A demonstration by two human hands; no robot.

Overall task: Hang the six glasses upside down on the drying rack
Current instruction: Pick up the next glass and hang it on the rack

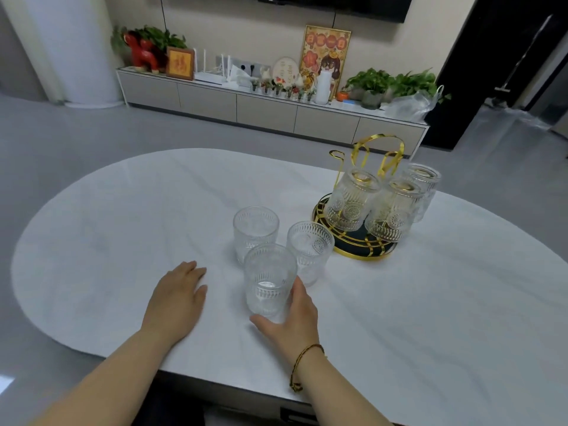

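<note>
Three clear embossed glasses stand upright in a cluster at the table's middle: the nearest glass (268, 279), a back left glass (255, 230) and a right glass (309, 250). My right hand (292, 318) curls around the base of the nearest glass, thumb below it, fingers on its right side. My left hand (178, 298) lies flat on the table, left of the glasses, holding nothing. The gold drying rack (359, 242) with a dark round base stands at the right. Three glasses hang upside down on it: a left one (350, 199), a front one (395, 210), a back one (425, 187).
The oval white table (123, 210) ends close to my body. Empty gold hooks (336, 155) rise at the rack's back left. Beyond the table stands a low cabinet (267, 106) with plants, frames and ornaments.
</note>
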